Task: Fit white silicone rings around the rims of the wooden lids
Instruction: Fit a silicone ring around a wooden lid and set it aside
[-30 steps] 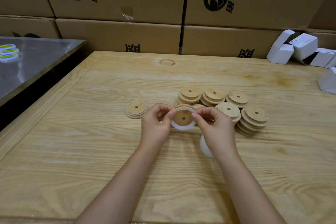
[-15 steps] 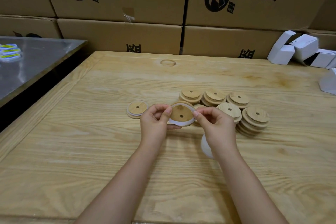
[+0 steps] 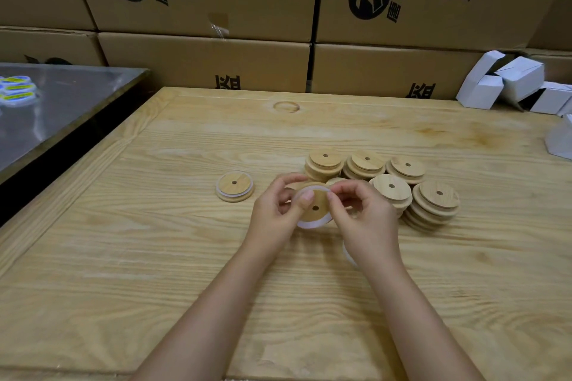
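Both hands hold one round wooden lid (image 3: 315,210) with a centre hole above the table. My left hand (image 3: 275,213) grips its left edge, thumb pressing on the white silicone ring (image 3: 312,223) that runs round the rim. My right hand (image 3: 362,219) pinches the ring at the lid's top right. A lid with a white ring on it (image 3: 234,186) lies alone to the left. Several stacks of bare wooden lids (image 3: 393,182) sit behind and to the right of my hands. More white rings (image 3: 348,252) peek out under my right wrist.
The wooden table (image 3: 154,257) is wide. Cardboard boxes (image 3: 204,62) wall off the back. White folded cartons (image 3: 507,83) lie at the back right. A steel table (image 3: 55,108) stands to the left, with a dark gap between.
The lid has tilted and dropped slightly between my hands. My right fingers moved in along the top of the rim, working the ring round it.
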{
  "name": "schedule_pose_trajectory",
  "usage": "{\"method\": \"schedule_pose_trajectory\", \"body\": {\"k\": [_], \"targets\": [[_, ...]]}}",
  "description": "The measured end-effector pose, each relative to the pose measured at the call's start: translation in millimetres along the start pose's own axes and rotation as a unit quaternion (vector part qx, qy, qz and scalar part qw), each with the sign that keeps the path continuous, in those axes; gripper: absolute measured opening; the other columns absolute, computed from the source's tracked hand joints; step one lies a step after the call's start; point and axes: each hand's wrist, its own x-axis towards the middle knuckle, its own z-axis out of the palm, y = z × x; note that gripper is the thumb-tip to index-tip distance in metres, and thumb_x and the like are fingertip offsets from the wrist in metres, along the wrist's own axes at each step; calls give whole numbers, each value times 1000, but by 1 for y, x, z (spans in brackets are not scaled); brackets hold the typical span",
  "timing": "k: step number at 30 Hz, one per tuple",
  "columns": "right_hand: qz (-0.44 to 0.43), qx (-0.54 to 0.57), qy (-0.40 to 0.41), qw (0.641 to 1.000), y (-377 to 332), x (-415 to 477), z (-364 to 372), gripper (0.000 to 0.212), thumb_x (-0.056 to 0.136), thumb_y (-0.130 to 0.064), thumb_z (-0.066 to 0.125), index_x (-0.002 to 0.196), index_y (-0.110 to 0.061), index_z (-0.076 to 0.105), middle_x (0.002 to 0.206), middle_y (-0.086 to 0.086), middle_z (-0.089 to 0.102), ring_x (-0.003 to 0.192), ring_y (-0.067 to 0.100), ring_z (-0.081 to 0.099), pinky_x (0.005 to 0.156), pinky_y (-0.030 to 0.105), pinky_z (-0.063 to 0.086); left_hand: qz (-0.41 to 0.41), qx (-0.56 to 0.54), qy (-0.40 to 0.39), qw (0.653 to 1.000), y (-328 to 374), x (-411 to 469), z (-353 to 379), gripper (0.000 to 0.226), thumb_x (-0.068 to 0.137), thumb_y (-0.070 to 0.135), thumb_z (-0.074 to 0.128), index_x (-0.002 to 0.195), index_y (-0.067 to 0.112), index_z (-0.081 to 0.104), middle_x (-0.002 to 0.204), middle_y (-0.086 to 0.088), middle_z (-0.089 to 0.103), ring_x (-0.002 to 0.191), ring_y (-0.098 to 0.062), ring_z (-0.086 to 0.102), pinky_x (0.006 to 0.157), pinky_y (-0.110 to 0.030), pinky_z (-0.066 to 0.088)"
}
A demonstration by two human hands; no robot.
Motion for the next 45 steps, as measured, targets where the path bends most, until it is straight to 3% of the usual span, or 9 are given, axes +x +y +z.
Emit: {"method": "schedule_pose_trajectory", "body": {"k": [6,12,18,22,28,31,37,45], "targets": [[-21,-22,-13,999,2,0,1,11,80,-9,70,80,-19,64,81,-9,65,78,9,62,72,24,51,-9,-11,39,999,-2,1,3,9,90,4,56,93,12,57,83,0,66,71,-1,63,65,-18,49],[1,3,0,1000,1,-1,4,16,81,-8,70,75,-22,64,83,-10,67,79,4,63,71,14,48,0,-31,38,999,-1,4,0,16,89,-2,54,92,14,55,83,3,64,72,1,61,68,-18,48],[85,114,5,990,1,1,5,19,81,-4,69,72,-20,68,81,-7,71,80,7,67,76,23,54,-17,-65,50,996,-2,5,5,19,93,1,48,95,18,54,93,0,60,85,-9,58,84,-35,45],[73,105,-10,992,0,1,5,23,79,-2,70,69,-22,67,82,-9,70,80,2,66,73,17,51,-40,-77,58,995,-2,5,4,18,94,4,48,96,20,55,97,-5,59,91,-17,55,86,-44,43],[39,37,0,999,-1,-1,3,19,82,-5,67,74,-22,64,83,-9,68,80,7,64,72,24,52,-34,-48,12,998,-3,3,-1,9,92,6,54,95,14,54,87,3,62,74,-1,60,71,-25,47],[33,14,1,999,-2,-1,1,11,81,-7,68,77,-17,66,83,-9,67,79,7,63,71,20,51,-10,-18,-25,999,-2,1,-3,18,81,16,63,97,14,57,84,0,66,77,-5,63,70,-21,49],[-34,-74,-7,997,-4,-3,2,4,81,-8,69,83,-11,66,82,-5,65,81,7,58,72,15,44,-9,29,-5,1000,-1,-1,2,15,86,5,63,92,18,65,85,-5,72,78,-12,68,71,-27,54],[-5,-62,23,998,-3,-3,4,5,80,-10,71,78,-12,67,82,-6,67,78,8,61,72,19,47,1,14,16,1000,-1,3,-2,23,86,-2,60,93,19,63,84,0,70,78,-8,66,73,-27,53]]}}
